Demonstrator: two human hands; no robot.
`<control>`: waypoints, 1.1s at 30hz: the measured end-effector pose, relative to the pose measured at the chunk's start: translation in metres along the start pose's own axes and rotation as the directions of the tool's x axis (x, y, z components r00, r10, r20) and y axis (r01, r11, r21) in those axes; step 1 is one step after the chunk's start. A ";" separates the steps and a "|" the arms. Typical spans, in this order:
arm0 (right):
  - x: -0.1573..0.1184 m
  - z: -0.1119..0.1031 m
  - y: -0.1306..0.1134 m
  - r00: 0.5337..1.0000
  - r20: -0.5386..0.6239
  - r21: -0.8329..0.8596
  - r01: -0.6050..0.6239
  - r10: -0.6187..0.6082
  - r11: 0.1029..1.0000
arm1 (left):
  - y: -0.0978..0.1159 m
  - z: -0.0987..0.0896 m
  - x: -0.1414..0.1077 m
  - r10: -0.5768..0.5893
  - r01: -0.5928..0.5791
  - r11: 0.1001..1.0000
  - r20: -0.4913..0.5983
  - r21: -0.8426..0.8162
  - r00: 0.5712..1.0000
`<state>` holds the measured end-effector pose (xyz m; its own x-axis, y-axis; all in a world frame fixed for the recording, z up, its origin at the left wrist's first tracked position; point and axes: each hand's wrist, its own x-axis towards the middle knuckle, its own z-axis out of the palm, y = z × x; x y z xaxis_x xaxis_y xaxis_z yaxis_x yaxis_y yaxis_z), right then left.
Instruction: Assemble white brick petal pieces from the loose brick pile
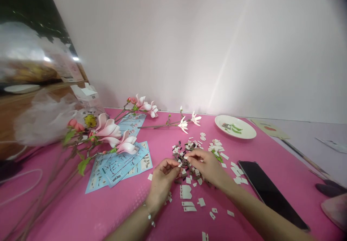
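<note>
Over a heap of small brown, black and white building-block pieces (pixel 187 150), both hands work close together. My left hand (pixel 162 183), with a beaded bracelet at the wrist, pinches a small white block piece (pixel 179 165) between thumb and fingers. My right hand (pixel 207 164) comes in from the right, its fingertips closed on another small white piece (pixel 185 157). A little space separates the two pieces. Below the hands, flat white plates (pixel 185 191) lie on the pink table. Part of the heap is hidden under my right hand.
Built magnolia stems (pixel 108 132) and blue instruction sheets (pixel 119 166) lie at the left. Behind the heap is a stem with white flowers (pixel 183 124). A white plate (pixel 248 131) holds green pieces. A black phone (pixel 271 190) lies right of my right hand. A wall closes the back.
</note>
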<state>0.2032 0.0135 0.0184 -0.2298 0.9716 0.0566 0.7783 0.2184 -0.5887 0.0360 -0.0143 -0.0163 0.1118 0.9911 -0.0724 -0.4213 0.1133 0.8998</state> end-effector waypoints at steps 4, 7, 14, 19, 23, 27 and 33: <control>-0.029 0.006 -0.002 0.994 0.028 0.451 -0.107 0.106 0.886 | -0.002 0.000 -0.002 -0.042 0.042 0.999 -0.001 0.001 0.999; -0.039 0.015 0.000 0.980 0.076 0.706 -0.183 0.184 0.685 | -0.002 0.001 -0.004 -0.025 0.025 0.999 0.013 0.045 1.000; -0.046 0.033 0.015 0.949 0.266 0.941 -0.294 0.171 0.169 | -0.002 0.006 -0.009 -0.003 0.001 0.995 0.018 0.100 1.000; -0.049 0.027 0.019 0.939 0.324 0.935 -0.336 0.118 0.109 | -0.003 0.009 -0.013 -0.048 0.044 0.992 0.031 0.116 0.998; -0.050 0.021 0.020 0.964 0.208 0.869 -0.259 0.165 0.421 | -0.003 0.011 -0.015 -0.060 0.054 0.991 0.045 0.126 0.997; -0.050 0.013 0.019 0.982 0.137 0.772 -0.187 0.128 0.608 | -0.002 0.011 -0.016 -0.060 0.052 0.989 0.050 0.141 0.997; -0.052 0.014 0.017 0.995 0.036 0.689 -0.089 0.089 0.719 | -0.003 0.010 -0.014 -0.070 0.065 0.986 0.030 0.155 0.997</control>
<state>0.2199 -0.0345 -0.0060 -0.1802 0.9833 -0.0248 0.1773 0.0077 -0.9841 0.0445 -0.0293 -0.0134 0.1682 0.9781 -0.1224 -0.2682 0.1649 0.9492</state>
